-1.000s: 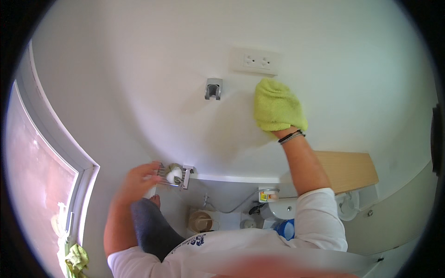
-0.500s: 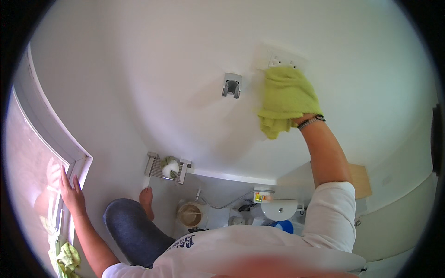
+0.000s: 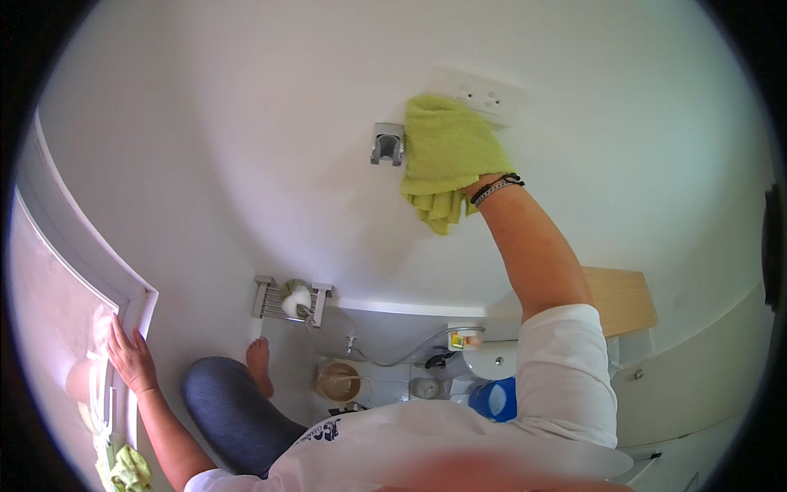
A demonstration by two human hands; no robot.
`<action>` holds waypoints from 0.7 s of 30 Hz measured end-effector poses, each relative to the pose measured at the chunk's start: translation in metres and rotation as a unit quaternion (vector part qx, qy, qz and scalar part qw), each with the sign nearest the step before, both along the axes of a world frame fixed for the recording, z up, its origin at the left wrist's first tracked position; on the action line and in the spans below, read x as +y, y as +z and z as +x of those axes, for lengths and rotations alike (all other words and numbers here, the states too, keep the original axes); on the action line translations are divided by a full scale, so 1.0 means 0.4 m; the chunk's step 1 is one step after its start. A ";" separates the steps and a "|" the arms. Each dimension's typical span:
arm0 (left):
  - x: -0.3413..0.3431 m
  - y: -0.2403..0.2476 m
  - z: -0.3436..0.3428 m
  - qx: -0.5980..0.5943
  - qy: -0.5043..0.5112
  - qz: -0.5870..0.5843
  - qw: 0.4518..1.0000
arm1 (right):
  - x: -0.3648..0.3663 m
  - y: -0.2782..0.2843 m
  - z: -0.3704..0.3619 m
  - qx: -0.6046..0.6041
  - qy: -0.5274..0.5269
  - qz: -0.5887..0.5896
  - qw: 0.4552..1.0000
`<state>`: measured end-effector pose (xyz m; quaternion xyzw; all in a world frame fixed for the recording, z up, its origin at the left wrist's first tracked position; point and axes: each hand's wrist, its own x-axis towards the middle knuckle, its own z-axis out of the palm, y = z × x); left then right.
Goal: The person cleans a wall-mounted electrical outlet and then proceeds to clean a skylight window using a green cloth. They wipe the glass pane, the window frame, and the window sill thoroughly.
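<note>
A lime-green cloth [image 3: 451,143] is draped over my right hand [image 3: 484,182], which presses it against the white wall; the fingers are hidden beneath it. Its left edge reaches the grey shower-head holder [image 3: 388,145], and its top overlaps the left corner of a white socket plate [image 3: 489,97]. Lower edges of the cloth hang in loose folds under my wrist. At far left, my left hand [image 3: 134,358] rests with outstretched fingers on the window frame [image 3: 141,307].
Below are a metal wire shelf [image 3: 288,302] with a white and green bundle, a brown bucket [image 3: 338,382], a hose [image 3: 393,362] and a blue container [image 3: 494,399]. A wooden cabinet [image 3: 620,299] stands at right. Another green cloth [image 3: 131,469] hangs by the window.
My right hand has carried the cloth leftward and slightly up in view, from beneath the socket plate to beside the holder. My left hand stays on the window frame.
</note>
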<state>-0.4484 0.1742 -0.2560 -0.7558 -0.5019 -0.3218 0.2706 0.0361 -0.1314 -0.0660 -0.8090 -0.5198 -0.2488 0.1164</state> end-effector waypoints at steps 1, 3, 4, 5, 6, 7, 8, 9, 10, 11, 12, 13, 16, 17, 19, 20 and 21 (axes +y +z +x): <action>0.000 0.000 -0.004 0.006 0.002 -0.001 1.000 | -0.009 -0.007 0.020 -0.039 0.015 0.007 0.999; -0.008 0.005 -0.006 0.006 0.007 0.007 1.000 | -0.034 -0.036 0.076 -0.122 0.048 0.018 0.991; -0.005 0.006 -0.008 0.003 -0.002 0.011 1.000 | -0.069 -0.049 0.098 -0.130 0.033 0.042 0.990; -0.005 0.000 -0.006 -0.002 -0.010 0.010 1.000 | -0.120 -0.062 0.121 -0.140 0.019 0.062 0.988; -0.007 -0.003 0.003 -0.003 -0.011 0.008 1.000 | -0.170 -0.056 0.126 -0.138 -0.023 0.041 0.989; -0.008 0.001 0.015 -0.004 -0.013 0.005 1.000 | -0.221 -0.049 0.130 -0.137 -0.066 0.019 0.988; -0.011 0.003 0.025 -0.002 -0.014 0.001 1.000 | -0.258 -0.035 0.113 -0.119 -0.138 -0.042 0.982; -0.016 0.005 0.019 -0.002 -0.014 -0.004 1.000 | -0.267 -0.019 0.088 -0.103 -0.172 -0.072 0.977; -0.012 0.001 0.010 -0.001 -0.014 -0.008 1.000 | -0.273 0.000 0.061 -0.087 -0.205 -0.102 0.969; -0.005 -0.002 0.008 -0.006 -0.016 -0.010 1.000 | -0.281 0.016 0.043 -0.076 -0.241 -0.128 0.959; 0.002 -0.005 0.009 -0.008 -0.014 -0.010 1.000 | -0.294 0.000 0.057 -0.135 -0.219 -0.072 0.964; 0.009 -0.013 0.007 -0.002 -0.013 -0.008 1.000 | -0.309 -0.033 0.093 -0.192 -0.194 -0.015 0.962; 0.004 -0.020 -0.015 0.019 -0.013 -0.005 1.000 | -0.271 -0.010 0.091 -0.194 -0.195 0.021 0.961; -0.013 -0.019 -0.026 0.022 -0.011 0.020 0.999 | -0.257 -0.003 0.092 -0.181 -0.195 0.026 0.964; -0.050 -0.011 -0.060 0.029 -0.001 0.071 0.997 | -0.218 0.023 0.101 -0.167 -0.175 0.058 0.969; -0.066 -0.006 -0.078 0.009 -0.024 0.077 0.997 | -0.192 0.025 0.109 -0.157 -0.162 0.077 0.971; -0.100 0.012 -0.074 0.016 -0.045 0.054 0.997 | -0.172 0.021 0.118 -0.147 -0.154 0.091 0.973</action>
